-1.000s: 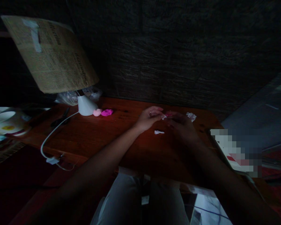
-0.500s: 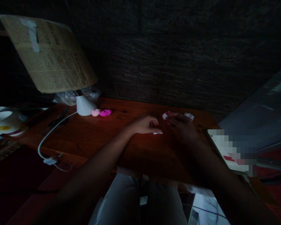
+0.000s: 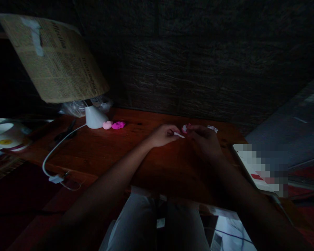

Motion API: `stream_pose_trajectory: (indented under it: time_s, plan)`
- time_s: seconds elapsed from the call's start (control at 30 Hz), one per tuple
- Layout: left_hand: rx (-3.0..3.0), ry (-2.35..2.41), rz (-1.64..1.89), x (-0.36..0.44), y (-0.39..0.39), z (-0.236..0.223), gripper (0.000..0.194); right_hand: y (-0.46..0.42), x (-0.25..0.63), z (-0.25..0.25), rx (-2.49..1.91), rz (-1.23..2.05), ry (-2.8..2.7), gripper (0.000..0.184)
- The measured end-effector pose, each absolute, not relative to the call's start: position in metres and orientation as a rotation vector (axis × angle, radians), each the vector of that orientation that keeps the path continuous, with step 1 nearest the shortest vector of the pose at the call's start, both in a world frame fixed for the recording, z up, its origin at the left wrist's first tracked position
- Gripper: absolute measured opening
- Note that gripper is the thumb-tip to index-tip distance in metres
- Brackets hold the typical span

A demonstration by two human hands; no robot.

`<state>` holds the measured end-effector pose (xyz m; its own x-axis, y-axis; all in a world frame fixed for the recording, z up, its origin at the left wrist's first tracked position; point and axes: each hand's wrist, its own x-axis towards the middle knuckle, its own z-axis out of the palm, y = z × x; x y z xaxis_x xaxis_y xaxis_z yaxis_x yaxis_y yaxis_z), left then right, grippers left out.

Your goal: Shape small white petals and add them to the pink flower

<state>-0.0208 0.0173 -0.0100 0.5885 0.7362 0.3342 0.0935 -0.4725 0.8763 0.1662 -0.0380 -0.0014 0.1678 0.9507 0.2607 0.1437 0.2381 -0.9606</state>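
Observation:
My left hand (image 3: 166,135) is closed, with a thin white strip (image 3: 179,135) pinched between thumb and fingertips. Facing it across a small gap, my right hand (image 3: 204,138) has its fingers bent together at a small pink-and-white lump (image 3: 184,128) and appears to pinch it. The room is dim, so the lump's exact kind is unclear. Right behind that hand lies a crumpled white piece (image 3: 212,129). Off to the left, a pale pink lump (image 3: 107,125) and a bright magenta lump (image 3: 118,125), clay-like in look, touch each other beside the lamp base.
A lamp with a newspaper-covered shade (image 3: 60,62) and white base (image 3: 94,118) stands at the left of the wooden table (image 3: 157,167). Dark scissors (image 3: 65,132), its cable (image 3: 45,157) and a white cup (image 3: 4,134) are nearby. A flat white item (image 3: 251,170), partly blurred, lies right.
My left hand has risen slightly and moved right, lifting the white strip that was low by its fingertips. My right hand has barely shifted at the pink-and-white lump.

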Motion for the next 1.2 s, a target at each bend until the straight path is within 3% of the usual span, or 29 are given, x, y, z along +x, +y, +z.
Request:
stream_pose_trajectory:
  time_s: [0.13, 0.3, 0.7, 1.2]
  plan:
    - [1.722, 0.677, 0.952, -0.017, 0.019, -0.011, 0.018, -0.036, 0.165, -0.006, -1.155, 0.773, -1.371, 0.016]
    - [1.508, 0.722, 1.018, -0.015, 0.022, -0.016, 0.042, -0.033, 0.165, -0.011, -1.220, 0.800, -1.353, 0.021]
    - [1.564, 0.667, 1.000, -0.012, 0.018, -0.015, 0.018, -0.035, 0.164, -0.011, -1.220, 0.829, -1.360, 0.027]
    - [1.620, 0.574, 1.023, -0.009, 0.022, -0.022, 0.025, -0.035, 0.167, -0.011, -1.202, 0.808, -1.352, 0.030]
